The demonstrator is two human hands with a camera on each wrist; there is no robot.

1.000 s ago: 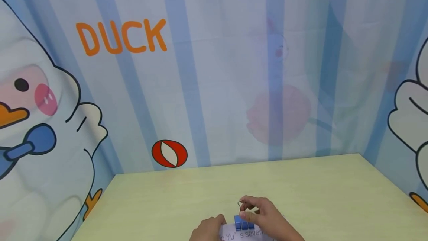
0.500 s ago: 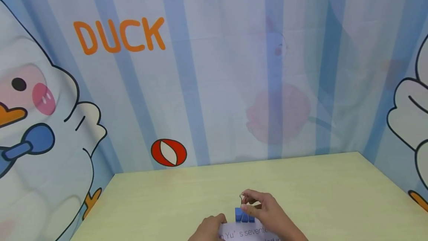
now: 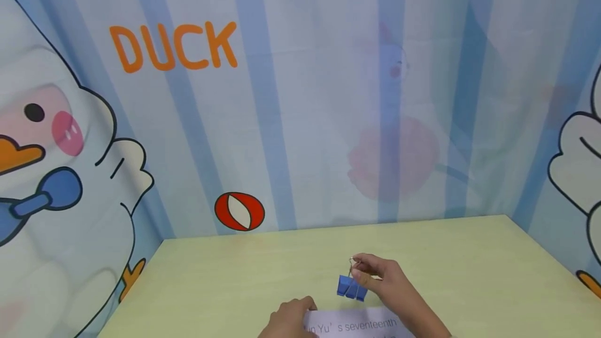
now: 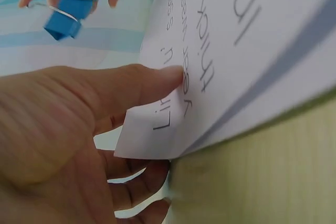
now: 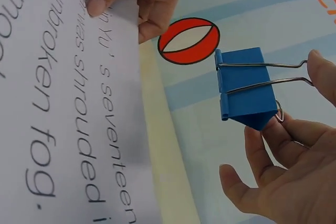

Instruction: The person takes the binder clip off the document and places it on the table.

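My right hand (image 3: 387,280) pinches a blue binder clip (image 3: 352,288) by its wire handles, thumb on one side and fingers on the other. In the right wrist view the clip (image 5: 247,85) hangs clear of the paper's edge, its mouth facing the sheet. Printed white paper (image 3: 352,322) lies in front of me, its lower part cut off by the frame. At its left corner my left hand (image 3: 288,320) grips it. The left wrist view shows the thumb (image 4: 142,83) on top of the paper (image 4: 210,51) and curled fingers beneath.
A pale yellow tabletop (image 3: 263,270) spreads around the paper. Behind it rises a striped blue curtain (image 3: 319,119) printed with ducks, the word DUCK and a red ball (image 3: 240,212).
The binder clip has come off the paper's top edge. My right hand has carried it up and slightly right, away from the sheet. My left hand stays at the corner.
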